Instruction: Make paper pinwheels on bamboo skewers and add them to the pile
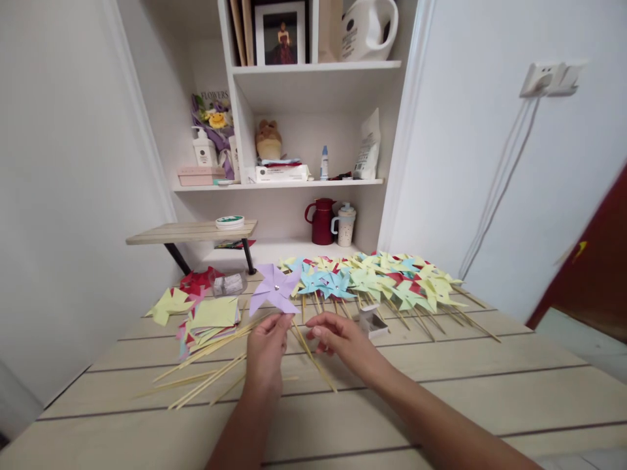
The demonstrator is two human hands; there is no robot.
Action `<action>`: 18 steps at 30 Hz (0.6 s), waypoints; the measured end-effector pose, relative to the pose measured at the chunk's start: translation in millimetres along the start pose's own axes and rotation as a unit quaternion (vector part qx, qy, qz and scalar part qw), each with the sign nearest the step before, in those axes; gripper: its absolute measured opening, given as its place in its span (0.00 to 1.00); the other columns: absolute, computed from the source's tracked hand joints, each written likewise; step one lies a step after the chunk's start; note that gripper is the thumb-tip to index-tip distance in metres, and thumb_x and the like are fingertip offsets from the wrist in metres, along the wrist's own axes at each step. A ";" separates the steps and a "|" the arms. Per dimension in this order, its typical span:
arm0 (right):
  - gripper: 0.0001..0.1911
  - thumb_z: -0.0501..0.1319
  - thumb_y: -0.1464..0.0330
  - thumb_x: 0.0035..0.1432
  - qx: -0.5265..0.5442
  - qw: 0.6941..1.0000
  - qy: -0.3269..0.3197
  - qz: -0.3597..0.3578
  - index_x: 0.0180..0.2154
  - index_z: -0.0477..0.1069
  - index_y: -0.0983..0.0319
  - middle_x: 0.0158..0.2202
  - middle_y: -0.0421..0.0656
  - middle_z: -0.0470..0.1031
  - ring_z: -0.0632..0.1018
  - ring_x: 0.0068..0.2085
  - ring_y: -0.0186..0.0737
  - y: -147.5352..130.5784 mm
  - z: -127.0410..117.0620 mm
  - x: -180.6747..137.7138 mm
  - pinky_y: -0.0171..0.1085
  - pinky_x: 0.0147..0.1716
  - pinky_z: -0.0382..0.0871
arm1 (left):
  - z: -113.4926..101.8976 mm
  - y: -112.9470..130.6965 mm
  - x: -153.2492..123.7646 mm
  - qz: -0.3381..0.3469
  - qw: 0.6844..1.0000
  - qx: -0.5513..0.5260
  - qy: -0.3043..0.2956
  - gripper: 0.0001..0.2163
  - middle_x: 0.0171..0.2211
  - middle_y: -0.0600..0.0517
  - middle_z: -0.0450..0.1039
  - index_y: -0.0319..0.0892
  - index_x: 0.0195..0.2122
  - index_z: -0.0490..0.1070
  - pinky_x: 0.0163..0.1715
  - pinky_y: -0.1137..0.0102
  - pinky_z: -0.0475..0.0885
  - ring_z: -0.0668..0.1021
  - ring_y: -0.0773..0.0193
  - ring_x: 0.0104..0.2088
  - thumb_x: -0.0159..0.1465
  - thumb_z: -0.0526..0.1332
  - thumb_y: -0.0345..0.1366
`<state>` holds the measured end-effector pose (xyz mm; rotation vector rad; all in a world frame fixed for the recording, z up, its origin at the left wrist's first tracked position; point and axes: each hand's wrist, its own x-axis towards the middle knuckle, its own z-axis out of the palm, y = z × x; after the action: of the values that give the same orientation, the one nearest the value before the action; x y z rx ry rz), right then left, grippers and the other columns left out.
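Two hands on one piece here. My left hand (267, 349) was pinched shut on the purple pinwheel (275, 289), which stood just above my fingertips, a bit left of centre. The stick (316, 362) under it ran down and to the right across the table (490, 391), so its long axis slanted toward my right side. My right hand (343, 339) sat just beside the left with fingers curled over the upper part of that stick. I honestly couldn't tell if it was gripping or only resting there. The right hand was nearer the stick and the left nearer the paper. Loose skewers (206, 378) lay off to the left, and the finished pinwheels (392, 281) were behind.
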<state>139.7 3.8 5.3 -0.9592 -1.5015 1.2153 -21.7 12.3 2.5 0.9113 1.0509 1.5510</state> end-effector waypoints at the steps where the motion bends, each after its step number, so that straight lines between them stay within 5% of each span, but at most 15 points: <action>1: 0.13 0.64 0.61 0.53 0.002 1.000 0.004 -0.001 0.38 0.72 0.61 0.30 0.39 0.76 0.74 0.27 0.33 2.7 0.7 0.3 0.35 0.30 0.66 | -0.1 0.0 0.5 0.002 1.000 -0.007 0.006 0.19 0.17 0.61 0.55 0.36 0.32 0.77 0.18 0.76 0.49 0.55 0.74 0.20 0.46 0.73 0.46; 7: 0.18 0.67 0.72 0.43 0.021 0.999 0.021 0.016 0.40 0.69 0.60 0.26 0.37 0.78 0.75 0.27 0.35 14.5 9.9 -1.5 0.33 0.27 0.66 | 2.5 1.2 0.6 0.010 0.999 -0.020 0.029 0.21 0.17 0.61 0.56 0.36 0.32 0.77 0.18 0.77 0.50 0.56 0.75 0.20 0.44 0.74 0.47; 12: 0.06 0.65 0.72 0.44 0.020 0.998 0.049 0.014 0.28 0.70 0.61 0.19 0.34 0.71 0.70 0.18 0.31 14.3 19.4 -2.1 0.31 0.20 0.63 | 4.5 3.1 -0.4 0.012 0.999 -0.022 0.027 0.22 0.17 0.61 0.58 0.36 0.32 0.77 0.17 0.78 0.52 0.57 0.74 0.19 0.43 0.75 0.48; 18: 0.06 0.66 0.71 0.44 0.033 0.997 0.071 0.025 0.24 0.69 0.62 0.18 0.34 0.70 0.69 0.17 0.29 13.2 16.4 -1.9 0.30 0.18 0.61 | 3.2 2.7 2.4 0.022 1.000 0.008 0.011 0.22 0.17 0.60 0.59 0.37 0.31 0.77 0.17 0.78 0.52 0.58 0.74 0.19 0.42 0.76 0.49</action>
<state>124.4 0.8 -9.0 -1.0226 -1.3253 1.1985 -20.1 14.9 6.2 0.9351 1.0668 1.5942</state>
